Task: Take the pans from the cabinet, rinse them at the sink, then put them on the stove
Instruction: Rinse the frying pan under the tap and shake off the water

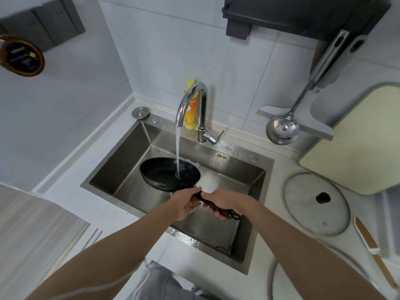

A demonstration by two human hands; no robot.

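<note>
A small black frying pan [166, 173] hangs over the steel sink [240, 169], tilted slightly, with water from the chrome faucet [192, 105] pouring into its right side. My left hand [184, 204] grips the dark handle close to the pan. My right hand [225, 203] holds the same handle further back, near its hanging loop. Water spills over the pan's far rim into the basin.
A yellow dish-soap bottle [191, 111] stands behind the faucet. A glass lid [303, 202] lies on the counter to the right, beside a pale cutting board [357, 144]. A steel ladle [283, 131] hangs from the wall rack. A wooden board [32, 234] sits left.
</note>
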